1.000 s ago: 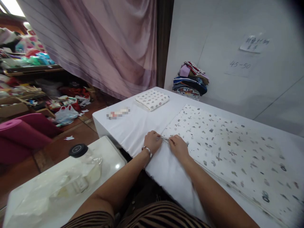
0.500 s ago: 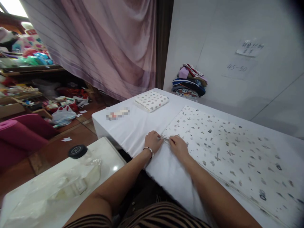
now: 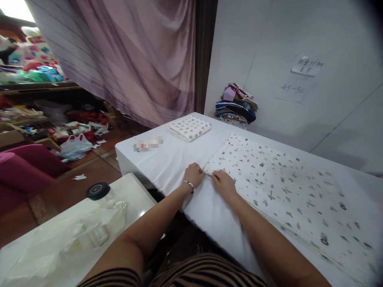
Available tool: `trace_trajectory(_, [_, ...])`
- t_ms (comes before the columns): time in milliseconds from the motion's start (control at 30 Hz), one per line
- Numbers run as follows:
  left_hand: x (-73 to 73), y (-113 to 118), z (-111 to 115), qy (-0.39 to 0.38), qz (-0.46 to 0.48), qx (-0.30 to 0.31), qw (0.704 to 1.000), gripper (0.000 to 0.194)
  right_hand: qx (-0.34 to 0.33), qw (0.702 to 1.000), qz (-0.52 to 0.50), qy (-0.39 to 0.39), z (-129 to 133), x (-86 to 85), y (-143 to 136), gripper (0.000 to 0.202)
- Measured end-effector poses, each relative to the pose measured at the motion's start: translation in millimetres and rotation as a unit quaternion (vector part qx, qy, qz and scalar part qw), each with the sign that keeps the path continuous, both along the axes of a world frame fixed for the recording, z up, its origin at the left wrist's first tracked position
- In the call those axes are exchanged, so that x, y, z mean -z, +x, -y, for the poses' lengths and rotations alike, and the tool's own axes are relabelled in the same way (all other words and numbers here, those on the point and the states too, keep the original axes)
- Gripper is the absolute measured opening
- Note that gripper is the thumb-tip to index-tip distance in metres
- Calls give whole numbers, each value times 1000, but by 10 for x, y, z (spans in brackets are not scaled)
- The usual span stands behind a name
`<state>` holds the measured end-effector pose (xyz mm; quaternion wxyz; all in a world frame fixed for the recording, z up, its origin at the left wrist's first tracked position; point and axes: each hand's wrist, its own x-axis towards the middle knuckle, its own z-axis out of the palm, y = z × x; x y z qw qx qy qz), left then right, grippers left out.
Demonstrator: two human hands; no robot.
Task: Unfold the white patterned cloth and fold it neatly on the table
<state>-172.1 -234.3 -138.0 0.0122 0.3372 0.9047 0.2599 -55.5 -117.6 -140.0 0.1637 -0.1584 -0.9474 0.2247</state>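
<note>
A white cloth with small dark prints [image 3: 278, 191] lies flat across the white-covered table. At its near left corner, my left hand [image 3: 193, 175] has its fingers closed on the cloth's edge; a bracelet circles that wrist. Just to the right, my right hand [image 3: 224, 184] pinches the same edge, a short stretch of it showing between the two hands. Farther back on the table sits a folded patterned cloth [image 3: 190, 127], touched by neither hand.
Left of the table, a white surface [image 3: 128, 183] holds a black-lidded jar [image 3: 98, 191] and clear plastic wrapping [image 3: 98, 235]. A blurred item lies near the table's left end. Folded fabrics [image 3: 236, 105] are stacked by the wall, and a pink curtain [image 3: 143, 56] hangs behind.
The view has shifted slightly. Both hands stay at the cloth's corner with nearly the same hold.
</note>
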Motion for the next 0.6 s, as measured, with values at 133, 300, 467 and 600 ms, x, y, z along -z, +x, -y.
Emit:
trace_trajectory(133, [21, -67, -17, 1, 15, -13, 1000, 9, -15, 998, 23, 54, 18, 1, 16, 22])
trace_trajectory(300, [43, -54, -22, 0, 0, -18, 1000, 9, -37, 985, 84, 148, 70, -23, 6, 22])
trace_trajectory(467, [25, -12, -20, -35, -37, -14, 999, 15, -32, 984, 103, 143, 81, -47, -16, 21])
trace_trajectory(600, [-18, -10, -47, -44, -6, 1, 999, 13, -28, 987, 89, 130, 80, -38, -9, 19])
